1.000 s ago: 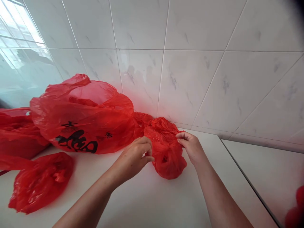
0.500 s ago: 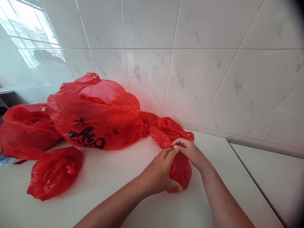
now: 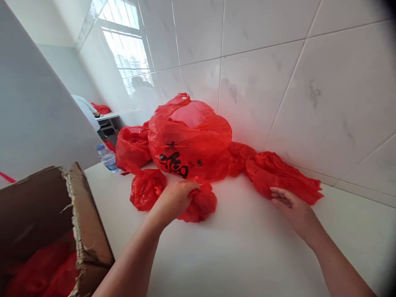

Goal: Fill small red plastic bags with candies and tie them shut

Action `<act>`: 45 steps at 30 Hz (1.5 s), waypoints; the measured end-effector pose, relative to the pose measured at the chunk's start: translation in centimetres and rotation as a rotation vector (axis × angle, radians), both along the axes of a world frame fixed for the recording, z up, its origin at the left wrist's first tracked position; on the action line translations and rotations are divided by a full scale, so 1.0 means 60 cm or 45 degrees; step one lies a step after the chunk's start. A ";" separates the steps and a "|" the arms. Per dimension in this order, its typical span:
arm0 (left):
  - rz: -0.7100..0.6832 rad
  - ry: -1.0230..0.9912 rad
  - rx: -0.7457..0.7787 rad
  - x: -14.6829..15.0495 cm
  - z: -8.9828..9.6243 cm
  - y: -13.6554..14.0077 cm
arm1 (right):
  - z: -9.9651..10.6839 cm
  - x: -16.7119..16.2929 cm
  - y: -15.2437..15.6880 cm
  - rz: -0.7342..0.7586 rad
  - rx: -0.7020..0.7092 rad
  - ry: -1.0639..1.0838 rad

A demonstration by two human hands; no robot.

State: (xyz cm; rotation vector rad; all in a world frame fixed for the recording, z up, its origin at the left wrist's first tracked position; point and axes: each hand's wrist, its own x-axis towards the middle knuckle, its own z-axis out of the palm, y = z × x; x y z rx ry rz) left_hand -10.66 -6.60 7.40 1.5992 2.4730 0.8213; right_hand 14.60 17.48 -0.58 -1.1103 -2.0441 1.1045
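Note:
My left hand (image 3: 177, 198) is closed on the gathered top of a small red plastic bag (image 3: 202, 205) over the white table (image 3: 235, 255). Just left of it lies another crumpled red bag (image 3: 147, 189). My right hand (image 3: 292, 210) has its fingers apart and slightly curled, beside a flattened red plastic bag (image 3: 280, 175) near the wall; whether the fingertips touch it I cannot tell. Behind my left hand stands a large puffed red bag (image 3: 194, 140) with black printed characters.
At lower left a torn-edged cardboard box (image 3: 93, 218) holds red bags (image 3: 40, 268). A water bottle (image 3: 107, 159) stands by a red bag (image 3: 133, 144). Tiled wall (image 3: 262, 74) runs behind the table. Far left, a person in a white sleeve (image 3: 85, 109) is partly visible.
My left hand has carried the small red bag leftward, away from my right hand. My right hand has let go of it. The view has swung left, bringing the cardboard box into sight.

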 end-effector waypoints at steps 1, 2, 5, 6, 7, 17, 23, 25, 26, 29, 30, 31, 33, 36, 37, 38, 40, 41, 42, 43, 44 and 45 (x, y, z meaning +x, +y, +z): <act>0.107 0.082 -0.050 -0.014 -0.005 -0.016 | -0.004 -0.001 0.001 -0.009 0.010 -0.003; 0.205 0.177 -0.100 -0.026 -0.011 -0.031 | -0.006 -0.002 0.002 -0.018 0.015 -0.006; 0.428 0.346 -0.106 -0.044 -0.029 -0.059 | -0.008 -0.004 0.000 -0.048 0.012 -0.012; 0.458 0.386 -0.096 -0.043 -0.033 -0.063 | -0.009 -0.005 -0.001 -0.056 0.004 -0.015; 0.459 0.416 -0.085 -0.039 -0.034 -0.064 | -0.009 -0.005 -0.002 -0.065 -0.008 -0.021; 0.422 0.366 -0.242 -0.088 -0.025 0.055 | -0.025 -0.014 -0.012 -0.027 -0.019 -0.055; 0.391 0.426 -0.350 -0.167 -0.059 0.153 | -0.041 -0.019 -0.012 0.003 0.033 -0.025; 0.396 0.438 -0.369 -0.181 -0.065 0.174 | -0.047 -0.020 -0.012 -0.008 0.048 -0.032; 0.403 0.445 -0.378 -0.186 -0.066 0.182 | -0.050 -0.020 -0.012 -0.012 0.066 -0.038; 0.425 0.480 -0.385 -0.190 -0.059 0.191 | -0.055 -0.019 -0.017 0.012 0.157 -0.006; 0.426 0.495 -0.379 -0.186 -0.053 0.190 | -0.056 -0.019 -0.020 0.025 0.188 0.026; 0.424 0.512 -0.368 -0.179 -0.045 0.187 | -0.056 -0.019 -0.023 0.033 0.212 0.061; 0.415 0.552 -0.326 -0.155 -0.030 0.180 | -0.057 -0.020 -0.035 0.024 0.238 0.116; 0.356 0.664 -0.109 -0.102 -0.016 0.172 | -0.051 -0.016 -0.065 -0.023 0.239 0.121; 0.288 0.693 -0.009 -0.082 -0.017 0.170 | -0.046 -0.011 -0.080 -0.031 0.235 0.106; 0.196 0.709 0.085 -0.064 -0.023 0.170 | -0.037 -0.003 -0.097 -0.032 0.228 0.087; -0.023 0.689 0.197 -0.037 -0.045 0.170 | -0.012 0.023 -0.136 0.013 0.234 0.022; -0.116 0.666 0.214 -0.029 -0.060 0.170 | 0.004 0.042 -0.157 0.051 0.262 -0.021; -0.172 0.639 0.217 -0.027 -0.078 0.171 | 0.020 0.064 -0.178 0.083 0.315 -0.067; -0.209 0.605 0.208 -0.030 -0.096 0.171 | 0.037 0.091 -0.198 0.095 0.392 -0.114; -0.224 0.562 0.194 -0.037 -0.114 0.173 | 0.051 0.123 -0.217 0.069 0.486 -0.161; -0.209 0.507 0.179 -0.047 -0.131 0.174 | 0.063 0.159 -0.235 -0.002 0.586 -0.206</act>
